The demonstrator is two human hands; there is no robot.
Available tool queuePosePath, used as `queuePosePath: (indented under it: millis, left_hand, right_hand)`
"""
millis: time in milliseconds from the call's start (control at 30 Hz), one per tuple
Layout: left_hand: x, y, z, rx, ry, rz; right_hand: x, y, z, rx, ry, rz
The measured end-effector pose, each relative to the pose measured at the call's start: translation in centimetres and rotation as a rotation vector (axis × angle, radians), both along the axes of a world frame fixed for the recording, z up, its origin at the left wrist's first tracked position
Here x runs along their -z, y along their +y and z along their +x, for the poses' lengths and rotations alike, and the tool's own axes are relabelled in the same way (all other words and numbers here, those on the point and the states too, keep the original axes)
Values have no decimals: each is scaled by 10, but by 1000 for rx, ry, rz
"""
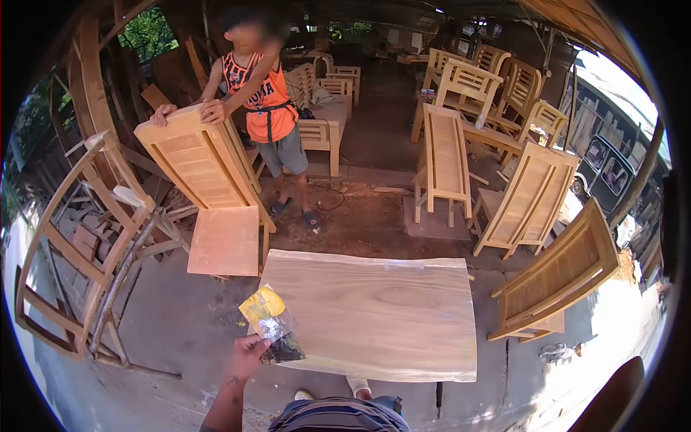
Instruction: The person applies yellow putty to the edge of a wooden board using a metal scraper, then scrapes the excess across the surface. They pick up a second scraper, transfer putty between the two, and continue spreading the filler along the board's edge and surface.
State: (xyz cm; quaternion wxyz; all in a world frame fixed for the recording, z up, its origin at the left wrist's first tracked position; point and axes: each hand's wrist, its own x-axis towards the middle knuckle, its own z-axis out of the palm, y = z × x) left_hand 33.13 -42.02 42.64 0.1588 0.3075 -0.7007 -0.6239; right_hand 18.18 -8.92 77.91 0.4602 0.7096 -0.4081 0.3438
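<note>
My left hand [251,354] reaches in from the lower left, its thumb and fingers pinching the lower edge of a glossy printed sheet [265,314]. The sheet is yellow at the top and dark at the bottom, with a bright glare in its middle. It hangs over the left front part of a wide wooden tabletop [381,309], which has wavy grain and a rough far edge. My right hand is out of the picture.
At the left, another person [270,93] in an orange top grips a tall wooden chair [194,158]. A curved wooden frame [86,252] stands further left. Several high-backed chairs, including one nearby [561,277], stand at the right. Wooden benches [324,122] are behind.
</note>
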Motion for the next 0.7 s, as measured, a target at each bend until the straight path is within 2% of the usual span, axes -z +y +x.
queuePosePath:
  millis: [133, 167, 267, 333, 367, 400, 433, 467, 500, 567, 700]
  left_hand:
    - [0, -6, 5, 38, 54, 34]
    - [6, -5, 5, 57, 141, 71]
    - [10, -1, -4, 63, 181, 108]
    - [12, -5, 0, 84, 210, 151]
    - [14, -8, 4, 122, 175, 157]
    - [16, -9, 6, 150, 143, 158]
    - [16, -9, 10, 181, 107, 155]
    - [12, -8, 11, 232, 131, 155]
    - [6, -6, 13, 263, 130, 149]
    - [-3, -3, 15, 345, 135, 137]
    - [-4, 3, 19, 380, 66, 142]
  right_hand:
    - [-7, 1, 28, -141, 84, -63]
    - [-7, 1, 37, -183, 89, -99]
    - [9, -3, 57, -338, -35, -319]
    - [52, -18, 52, -441, -484, -445]
    - [94, -30, 32, -415, -912, -423]
    - [148, -47, 10, -212, -1304, -330]
    - [197, -66, -1, -58, -1641, -30]
    - [241, -83, -7, -67, -1829, 222]
    - [281, -99, -4, -163, -2023, 256]
    - [330, -125, 7, -143, -2049, 392]
    - [361, -142, 38, -80, -2024, 615]
